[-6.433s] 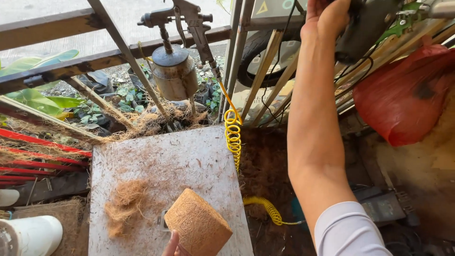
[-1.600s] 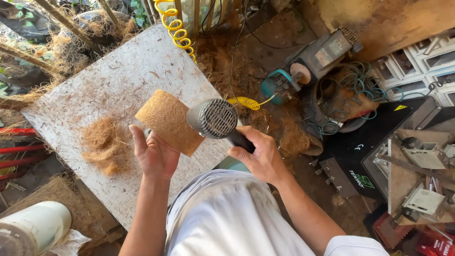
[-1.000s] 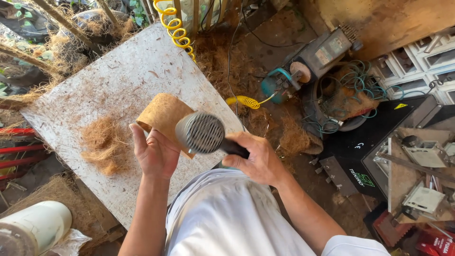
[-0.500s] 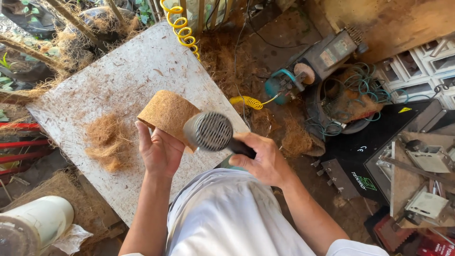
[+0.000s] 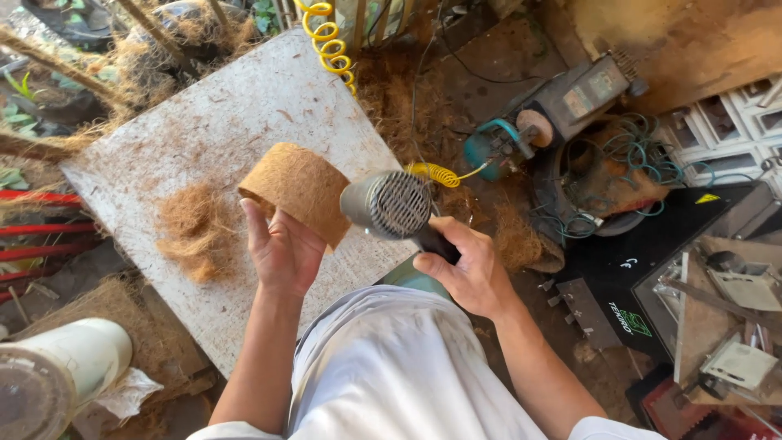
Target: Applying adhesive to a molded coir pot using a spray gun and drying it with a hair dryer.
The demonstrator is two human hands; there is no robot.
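Observation:
My left hand [image 5: 281, 253] holds a brown coir-fibre pot [image 5: 298, 187] from below, above a worn white board [image 5: 212, 122]. My right hand [image 5: 470, 271] grips the black handle of a grey hot-air blower [image 5: 388, 204], whose rear grille faces me and whose front points at the pot's side. A loose heap of coir fibre [image 5: 192, 231] lies on the board just left of my left hand.
A yellow coiled air hose [image 5: 331, 45] runs past the board's far edge to a small compressor [image 5: 513, 134]. Tangled cables, a black machine case [image 5: 652, 269] and metal parts crowd the floor at right. A white cylinder [image 5: 57, 375] stands at lower left.
Since half a second ago the blower has shifted right along the pot, and the pot has turned slightly in my left hand. Earlier my right arm reached up high for the blower.

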